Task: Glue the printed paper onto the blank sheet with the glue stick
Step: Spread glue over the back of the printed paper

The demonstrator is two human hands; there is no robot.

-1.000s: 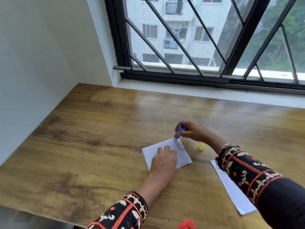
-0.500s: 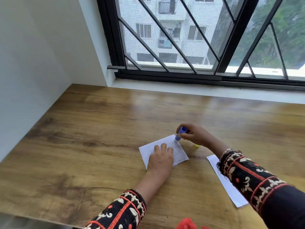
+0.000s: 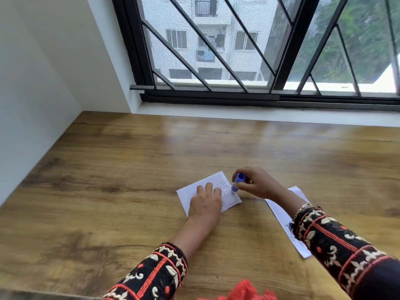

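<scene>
Head view: left hand flat, fingers spread, pinning printed paper to wooden table. Right hand wrapped around blue glue stick, tilted, tip on paper's right edge. Blank sheet to the right, partly under patterned right sleeve. Print faint, blurred.

Wooden desk, white walls, black barred window (daylight, apartment block outside)
</scene>
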